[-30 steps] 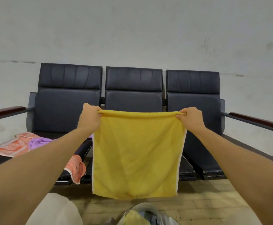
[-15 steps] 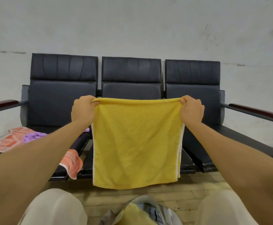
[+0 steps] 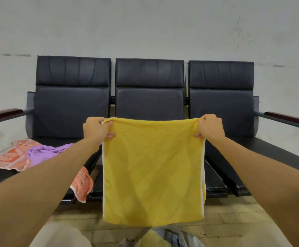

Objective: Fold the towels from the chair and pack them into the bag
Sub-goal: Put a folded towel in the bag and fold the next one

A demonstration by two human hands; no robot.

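The towel (image 3: 152, 168) hangs flat before the middle seat of the chair (image 3: 148, 100), its top edge level, running side to side. The left hand (image 3: 96, 128) pinches one top corner and the right hand (image 3: 210, 127) the other, both equally near. The bag (image 3: 175, 237) sits on the floor before that same seat.

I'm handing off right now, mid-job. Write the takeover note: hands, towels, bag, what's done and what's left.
Left hand: grips the top left corner of the yellow towel.
Right hand: grips its top right corner.
The towel hangs flat in the air in front of the chairs, apparently doubled over once.
Left seat: purple towel and orange towel, both unfolded; the orange one spills over the front edge.
Bag: on the floor below, open, a yellow cloth already inside.
Left to do: finish folding the yellow towel, pack it, then fold and pack the other two.
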